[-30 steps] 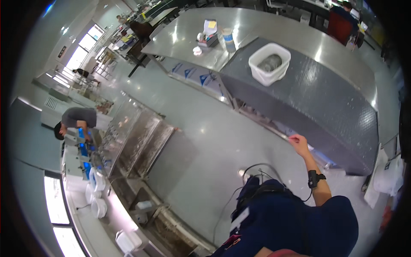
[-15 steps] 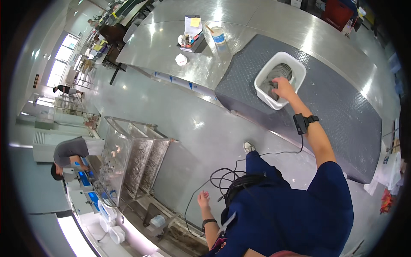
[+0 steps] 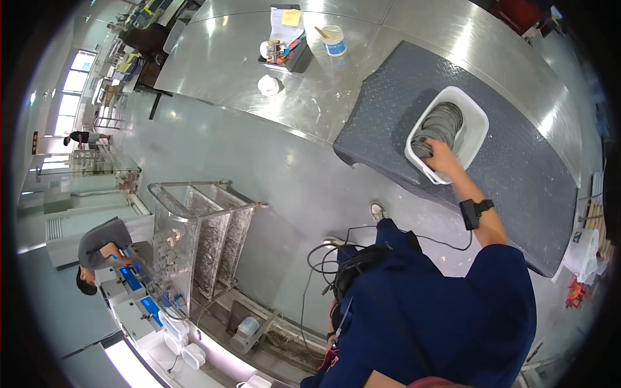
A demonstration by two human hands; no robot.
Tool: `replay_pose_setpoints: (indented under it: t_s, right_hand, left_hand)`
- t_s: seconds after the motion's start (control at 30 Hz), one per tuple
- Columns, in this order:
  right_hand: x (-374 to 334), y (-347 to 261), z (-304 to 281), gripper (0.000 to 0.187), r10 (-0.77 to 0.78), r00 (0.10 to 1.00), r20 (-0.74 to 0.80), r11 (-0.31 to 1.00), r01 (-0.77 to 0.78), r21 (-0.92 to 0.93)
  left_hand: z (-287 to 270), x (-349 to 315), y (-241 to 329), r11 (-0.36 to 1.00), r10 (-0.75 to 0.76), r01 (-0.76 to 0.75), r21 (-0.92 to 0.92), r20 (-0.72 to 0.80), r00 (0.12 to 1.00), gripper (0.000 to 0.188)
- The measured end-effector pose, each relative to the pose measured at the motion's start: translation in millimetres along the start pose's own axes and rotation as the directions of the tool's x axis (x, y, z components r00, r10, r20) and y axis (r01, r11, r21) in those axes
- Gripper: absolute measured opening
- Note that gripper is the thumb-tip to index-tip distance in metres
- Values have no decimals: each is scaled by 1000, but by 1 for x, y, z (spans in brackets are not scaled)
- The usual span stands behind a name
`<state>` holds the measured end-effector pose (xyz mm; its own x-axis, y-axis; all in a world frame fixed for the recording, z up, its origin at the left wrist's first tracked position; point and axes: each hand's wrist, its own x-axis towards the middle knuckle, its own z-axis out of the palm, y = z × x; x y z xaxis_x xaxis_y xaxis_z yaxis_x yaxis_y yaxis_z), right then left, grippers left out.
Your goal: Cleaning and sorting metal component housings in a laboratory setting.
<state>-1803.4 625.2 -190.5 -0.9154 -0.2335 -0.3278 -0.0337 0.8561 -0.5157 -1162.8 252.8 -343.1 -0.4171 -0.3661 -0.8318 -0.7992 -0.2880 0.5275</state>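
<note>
A white rectangular tub [image 3: 477, 123] stands on the dark mat, holding a curved row of several thin, dark grey round discs [image 3: 446, 118]. My right hand [image 3: 441, 158] reaches over the tub's near end, its fingers curled on the discs at that end of the row. How many discs it grips is hidden by the fingers. A black device is strapped to my right wrist, with a cable running from it. Only part of my left arm shows beside my body; the left hand itself is out of sight.
The dark textured mat [image 3: 517, 168] covers part of a steel table [image 3: 239, 71]. On the steel stand a box [image 3: 284, 55] of small items, a tub with a stick [image 3: 334, 42] and a crumpled white thing [image 3: 268, 85]. A wheeled rack [image 3: 213, 239] and a bent-over person [image 3: 107, 249] are at left.
My left hand has dropped out of view beside my body. My right hand is still in the tub, where the disc row now shows more fully. The whole view has shifted slightly.
</note>
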Motion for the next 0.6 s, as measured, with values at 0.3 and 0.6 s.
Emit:
replay_pose_setpoints:
  t_s: [0.3,0.6]
  right_hand:
    - [-16,43,-132,77,213,958,-192,585,32,810]
    - [-54,-441,84,83,-536,779,326,583,62,810]
  left_hand:
    - [-154,15,207,246,112,-504,-828,-493,863,64]
    - [-190,-48,440,135,817,-326,-936,-81,571,80]
